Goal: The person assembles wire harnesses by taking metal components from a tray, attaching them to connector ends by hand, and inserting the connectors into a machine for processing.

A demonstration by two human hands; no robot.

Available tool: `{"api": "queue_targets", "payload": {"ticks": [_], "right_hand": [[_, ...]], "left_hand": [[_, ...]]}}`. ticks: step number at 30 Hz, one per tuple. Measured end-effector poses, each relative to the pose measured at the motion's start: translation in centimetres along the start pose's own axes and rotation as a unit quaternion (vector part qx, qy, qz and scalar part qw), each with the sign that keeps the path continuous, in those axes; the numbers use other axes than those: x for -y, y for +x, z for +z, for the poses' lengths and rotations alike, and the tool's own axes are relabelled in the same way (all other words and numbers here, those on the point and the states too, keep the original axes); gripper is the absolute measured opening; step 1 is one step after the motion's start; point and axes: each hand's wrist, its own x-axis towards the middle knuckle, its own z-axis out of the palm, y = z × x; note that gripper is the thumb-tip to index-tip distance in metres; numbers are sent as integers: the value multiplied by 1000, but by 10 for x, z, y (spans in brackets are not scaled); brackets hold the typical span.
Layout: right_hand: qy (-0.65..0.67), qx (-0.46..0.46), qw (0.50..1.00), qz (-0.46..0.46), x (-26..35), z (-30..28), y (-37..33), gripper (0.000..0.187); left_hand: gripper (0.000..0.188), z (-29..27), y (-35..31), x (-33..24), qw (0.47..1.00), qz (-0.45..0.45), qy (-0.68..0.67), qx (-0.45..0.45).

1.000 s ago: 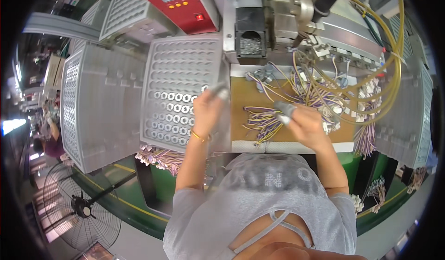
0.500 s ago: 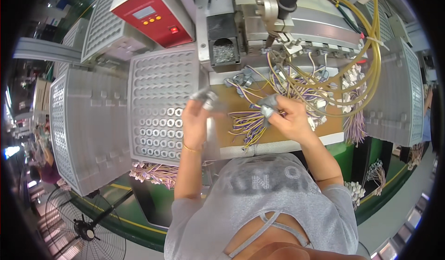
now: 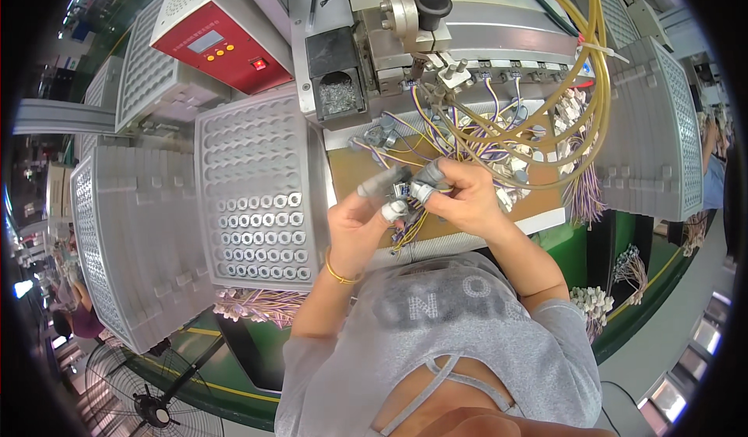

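Over the brown work surface, my left hand (image 3: 365,213) and my right hand (image 3: 466,195) meet fingertip to fingertip. Grey coverings sit on the thumb and some fingers of each. Between the left fingertips is a small dark blue and white connector piece (image 3: 402,190). The right thumb and forefinger are pinched beside it; what lies inside that pinch is hidden. Yellow and purple wires (image 3: 411,232) hang just below the fingertips. Left of my left hand stands a pale plastic tray (image 3: 318,203) with rows of silver ring-shaped metal parts (image 3: 263,237) in its nearer half.
A red-fronted control box (image 3: 234,51) stands at the far left. Beside it is a black bin (image 3: 335,55) of metal scraps. A metal fixture (image 3: 499,36) spans the back, with yellow hoses (image 3: 600,102) looping down. Stacked trays (image 3: 148,234) flank the left; more wire bundles (image 3: 583,184) lie right.
My left hand has come right, away from the tray, to meet my right hand. The view has shifted slightly. A dark blue piece now shows between the fingertips.
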Motion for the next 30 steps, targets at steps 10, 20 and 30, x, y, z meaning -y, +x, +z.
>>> {"api": "queue_targets", "payload": {"ticks": [10,20,30], "right_hand": [[-91,40,995,-17,9,-12,-4,9],[-36,2,998,49,29,1,-2,7],[-8,-84,995,53,-2,-35,-9,12]], "left_hand": [[37,7,0,-1,985,87,144,24],[25,14,7,4,997,-38,-54,-36],[52,43,19,40,989,12,146,13]]}}
